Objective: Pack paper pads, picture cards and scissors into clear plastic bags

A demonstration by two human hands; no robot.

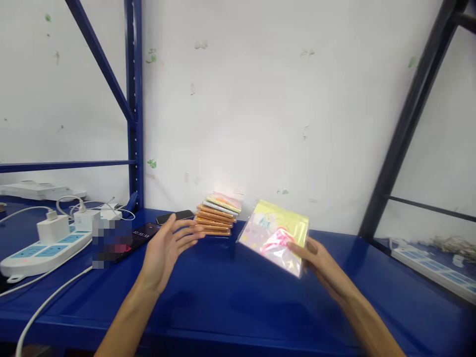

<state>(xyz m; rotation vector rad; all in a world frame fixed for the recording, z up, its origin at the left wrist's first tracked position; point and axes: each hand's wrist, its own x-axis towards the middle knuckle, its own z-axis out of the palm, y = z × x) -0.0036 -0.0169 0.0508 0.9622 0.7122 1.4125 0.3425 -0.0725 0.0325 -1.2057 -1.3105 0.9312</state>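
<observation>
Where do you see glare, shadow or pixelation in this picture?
Head view: glare on the glossy packet in the right hand; head view: soft dark patches on the blue tabletop, shadows or reflections; head view: blocky pixels beside the timer phone.

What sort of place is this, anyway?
Probably a workroom or storeroom: a blue metal rack post stands before a marked white wall, and a power strip shares the blue surface with a stack of wrapped packets.
</observation>
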